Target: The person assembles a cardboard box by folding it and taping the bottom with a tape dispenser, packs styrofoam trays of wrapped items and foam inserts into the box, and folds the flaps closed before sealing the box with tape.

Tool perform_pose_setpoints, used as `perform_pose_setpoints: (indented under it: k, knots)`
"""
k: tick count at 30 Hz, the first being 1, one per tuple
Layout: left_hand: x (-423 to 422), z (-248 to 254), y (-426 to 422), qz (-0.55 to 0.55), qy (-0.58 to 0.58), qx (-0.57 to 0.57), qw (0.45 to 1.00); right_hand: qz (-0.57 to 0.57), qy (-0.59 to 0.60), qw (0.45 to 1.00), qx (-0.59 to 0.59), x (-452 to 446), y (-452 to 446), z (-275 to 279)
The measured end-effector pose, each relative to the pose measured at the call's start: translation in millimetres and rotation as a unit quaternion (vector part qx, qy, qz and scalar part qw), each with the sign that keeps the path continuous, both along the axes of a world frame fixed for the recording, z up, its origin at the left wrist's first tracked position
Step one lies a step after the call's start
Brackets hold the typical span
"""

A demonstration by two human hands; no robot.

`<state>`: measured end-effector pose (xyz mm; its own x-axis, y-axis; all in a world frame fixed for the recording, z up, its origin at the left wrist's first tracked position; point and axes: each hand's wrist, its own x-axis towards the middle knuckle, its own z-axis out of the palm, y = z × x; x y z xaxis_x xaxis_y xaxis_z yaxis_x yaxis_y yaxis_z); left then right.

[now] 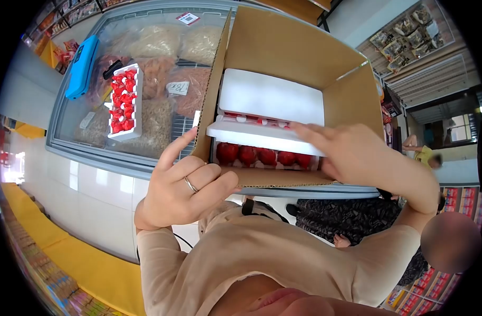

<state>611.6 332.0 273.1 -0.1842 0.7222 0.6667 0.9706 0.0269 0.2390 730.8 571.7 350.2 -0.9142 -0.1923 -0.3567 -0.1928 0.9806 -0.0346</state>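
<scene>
- Head view, directions read on a clock centred on the cardboard box (299, 37): the open box stands on a glass-topped freezer (105, 161).
- Left hand (185, 187), at 8 o'clock, beside the box's near-left corner: the index finger points out straight toward 1 o'clock, near the side wall; the other fingers curl, one wearing a ring (190, 184). Cannot tell whether they grip the cardboard.
- Right hand (351, 150), at 4 o'clock, reaching into the box: its fingers lie over the right end of a tilted white panel (251, 133). The thumb is partly hidden, so cannot tell whether they grip it.
- Toward 6 o'clock in the box, just beside the panel, sits a row of glossy red round items (247, 155); toward 12, a wider white slab (272, 95).
- At 9 o'clock on the glass: a white tray (137, 113) of red-wrapped pieces (123, 99), and beyond it a blue device (83, 67).
- At 10, bagged goods (156, 41) show through the glass.
</scene>
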Motion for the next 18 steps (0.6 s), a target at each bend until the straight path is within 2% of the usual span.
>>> perform_pose_setpoints:
  k: [1,3,7,12,16,18]
  knots:
    - [0.6,0.1,-0.4,-0.001,0.001,0.000,1.000,-0.001,0.001,1.000,0.000,-3.8,0.3,-12.9]
    - [0.6,0.3,-0.4,-0.001,0.005,-0.004,1.000,0.077,0.019,0.984,0.162,-9.7,3.1,-36.4]
    - [1.4,-0.5,0.2,-0.003,-0.003,0.003,1.000,0.082,-0.024,0.982,0.168,-8.3,7.7,-70.7]
    - [0.2,-2.0,0.7,-0.014,-0.004,0.007,1.000,0.053,-0.058,0.996,0.041,-4.0,8.4,-79.0]
    - [-0.1,-2.7,0.7,-0.009,-0.005,0.000,1.000,0.073,-0.111,0.990,-0.050,-15.5,28.8,-83.0]
    - [-0.3,-2.7,1.9,-0.007,-0.005,0.009,1.000,0.007,-0.238,0.960,-0.145,-40.7,46.4,-82.5]
